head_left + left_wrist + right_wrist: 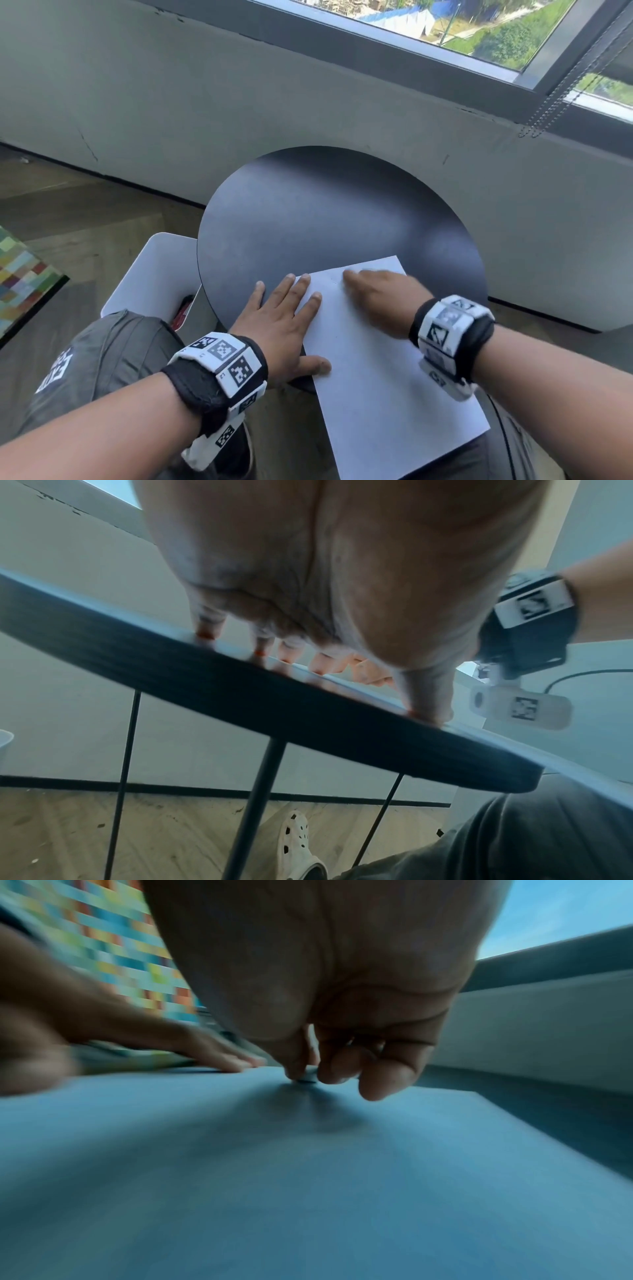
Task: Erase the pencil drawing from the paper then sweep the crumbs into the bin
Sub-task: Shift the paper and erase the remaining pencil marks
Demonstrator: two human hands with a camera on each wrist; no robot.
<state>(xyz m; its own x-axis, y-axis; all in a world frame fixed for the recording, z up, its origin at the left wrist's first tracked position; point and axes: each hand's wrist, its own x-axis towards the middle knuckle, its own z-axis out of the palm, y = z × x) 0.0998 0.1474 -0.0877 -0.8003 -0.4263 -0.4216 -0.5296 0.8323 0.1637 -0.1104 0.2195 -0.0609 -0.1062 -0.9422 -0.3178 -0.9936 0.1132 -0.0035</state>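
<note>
The right hand [380,301] is down on the far end of the paper [387,377], blurred in the head view, and the right wrist view shows why: its fingers [342,1066] are curled and pinching a small eraser [307,1079] against the sheet, thumb on one side, fingertips on the other. The left hand [284,318] lies flat, fingers straight and spread, some on the paper's left edge and some on the dark round table [325,212], thumb on the sheet, pinning it and gripping nothing. The paper sits on the near right part of the table, its near end hanging past the rim toward the lap. So we are in the erasing step, by my reading. Only faint specks show near the eraser in the head view, and I cannot tell how much pencil remains, as the spot is smeared and partly under the hand. No crumbs can be made out. The sweeping looks not yet begun. The white bin [154,274] stands on the floor just left of the table, partly tucked beneath its rim; something red and dark shows inside near its right wall, though I cannot say what. Left to do, as I judge it: finish rubbing, then brush the crumbs leftward off the table into that bin.
</note>
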